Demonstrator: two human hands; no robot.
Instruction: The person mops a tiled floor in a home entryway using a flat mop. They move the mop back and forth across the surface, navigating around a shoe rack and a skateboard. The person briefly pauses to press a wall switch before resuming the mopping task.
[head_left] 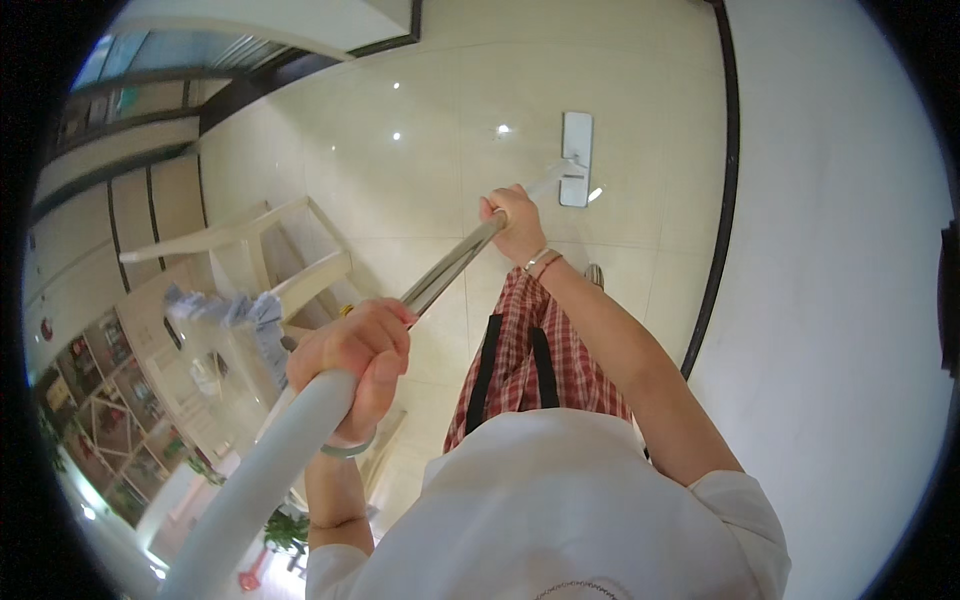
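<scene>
There are two hands: the left hand (348, 358) left of centre and the right hand (517, 225) at upper centre. One mop (447, 275) runs from lower left to upper centre, with one head (577, 140). One bangle (348, 449) circles the left wrist; two bracelets (537, 260) circle the right. One shirt (560, 500) fills the lower centre, with two sleeves (742, 500) showing. Above it come one pair of trousers (585, 365), two black straps (486, 370) and one shoe tip (595, 274). Toward the left are one cloth (235, 312), one shelf (112, 425) and at least one plant (286, 530).
</scene>
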